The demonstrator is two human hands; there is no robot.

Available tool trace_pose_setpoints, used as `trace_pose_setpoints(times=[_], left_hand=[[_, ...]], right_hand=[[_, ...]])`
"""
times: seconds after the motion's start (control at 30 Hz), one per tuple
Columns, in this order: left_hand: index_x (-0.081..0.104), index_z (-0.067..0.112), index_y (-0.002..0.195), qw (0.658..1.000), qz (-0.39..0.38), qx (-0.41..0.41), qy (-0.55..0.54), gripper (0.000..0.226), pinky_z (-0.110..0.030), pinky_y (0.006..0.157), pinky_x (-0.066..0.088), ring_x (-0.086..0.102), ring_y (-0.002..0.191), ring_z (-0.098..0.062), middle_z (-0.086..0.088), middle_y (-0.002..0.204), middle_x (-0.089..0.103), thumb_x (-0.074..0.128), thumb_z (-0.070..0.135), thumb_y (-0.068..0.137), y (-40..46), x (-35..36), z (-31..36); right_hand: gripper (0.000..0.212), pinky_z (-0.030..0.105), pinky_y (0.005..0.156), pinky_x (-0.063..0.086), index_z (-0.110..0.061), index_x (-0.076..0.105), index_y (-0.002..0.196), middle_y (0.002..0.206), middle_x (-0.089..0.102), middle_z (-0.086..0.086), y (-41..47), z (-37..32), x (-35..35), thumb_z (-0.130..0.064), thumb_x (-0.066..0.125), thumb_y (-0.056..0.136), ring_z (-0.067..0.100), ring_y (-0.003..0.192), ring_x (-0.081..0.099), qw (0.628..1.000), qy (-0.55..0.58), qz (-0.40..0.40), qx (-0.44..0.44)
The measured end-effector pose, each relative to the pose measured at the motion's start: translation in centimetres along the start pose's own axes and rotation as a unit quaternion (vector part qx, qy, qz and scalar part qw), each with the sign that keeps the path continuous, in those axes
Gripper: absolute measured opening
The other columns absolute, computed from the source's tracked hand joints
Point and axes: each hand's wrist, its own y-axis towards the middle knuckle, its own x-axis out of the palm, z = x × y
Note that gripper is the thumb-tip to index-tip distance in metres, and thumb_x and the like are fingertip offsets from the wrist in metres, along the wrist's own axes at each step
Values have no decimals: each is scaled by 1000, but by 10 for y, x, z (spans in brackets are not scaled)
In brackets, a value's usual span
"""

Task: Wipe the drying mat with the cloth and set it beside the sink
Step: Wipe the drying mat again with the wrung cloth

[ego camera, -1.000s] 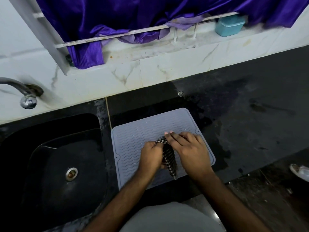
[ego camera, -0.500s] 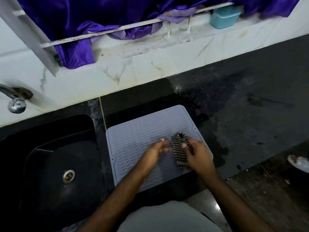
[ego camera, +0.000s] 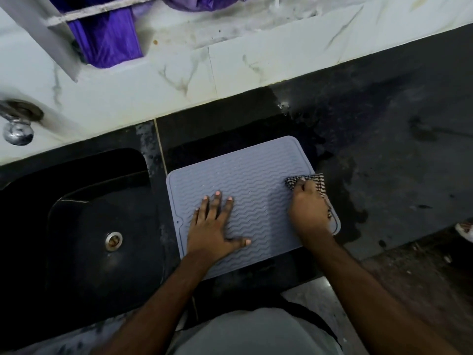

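Head view: left hand spread flat on mat; right hand pinches cloth at its right edge.

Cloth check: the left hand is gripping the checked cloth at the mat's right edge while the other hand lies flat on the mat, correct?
Wrong hand. In the head view the right hand grips the cloth at the mat's right edge; the left hand lies flat on the mat.

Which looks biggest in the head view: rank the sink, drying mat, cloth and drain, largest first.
1. Sink, though the left edge of the picture cuts it off.
2. Drying mat, partly covered by both hands.
3. Cloth, bunched in the right hand, so its full size is hidden.
4. Drain.
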Motion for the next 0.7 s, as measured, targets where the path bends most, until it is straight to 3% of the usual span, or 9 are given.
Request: trace_pose_setpoints(times=[0.1, 0.23, 0.33, 0.43, 0.53, 0.7], left_hand=[[-7, 45, 159, 1000, 15, 3, -17, 122, -45, 122, -12, -22, 154, -21, 10, 168, -22, 35, 104, 62, 4, 5, -3], [-3, 40, 161, 1000, 16, 3, -8, 121, -47, 124, -7, -17, 155, -23, 7, 169, -16, 46, 97, 66, 4, 5, -3], [-5, 38, 161, 1000, -10, 9, -1, 122, -52, 126, 1, -16, 156, -25, 5, 169, -18, 56, 89, 70, 3, 0, -3], [-6, 35, 162, 999, 11, -7, -39, 130, -49, 127, 2, -12, 157, -20, 3, 170, -14, 46, 100, 63, -11, -14, -20], [0, 26, 163, 997, 58, -56, -5, 140, -48, 127, 4, -1, 157, -21, 0, 171, -1, 34, 108, 56, -45, -20, -59], [-8, 28, 162, 992, 29, -90, -79, 143, -45, 126, -5, -16, 154, -7, 12, 169, -15, 47, 104, 55, -71, -6, -80]], right_hand=[[37, 33, 71, 54, -1, 52, 129, 134, 44, 18, -9, -34, 7, -10, 45, 95, 25, 93, 62, 1000, -14, -11, -9], [40, 30, 81, 52, -5, 46, 134, 140, 38, 16, -29, -87, 20, -14, 46, 95, 22, 101, 61, 995, -9, -57, -83], [37, 34, 81, 54, -3, 53, 129, 133, 47, 15, -36, -95, 18, -12, 52, 93, 26, 94, 66, 993, 46, -42, -102], [33, 38, 76, 53, -3, 59, 124, 125, 53, 15, -35, -86, 17, -19, 51, 96, 32, 89, 67, 991, 75, -30, -103], [30, 42, 74, 54, -1, 61, 117, 121, 54, 17, -33, -85, 16, -20, 51, 95, 37, 87, 65, 991, 72, -24, -112], [30, 42, 78, 53, 4, 64, 111, 115, 59, 24, -38, -116, 20, -16, 59, 89, 40, 92, 64, 992, 84, -23, -89]])
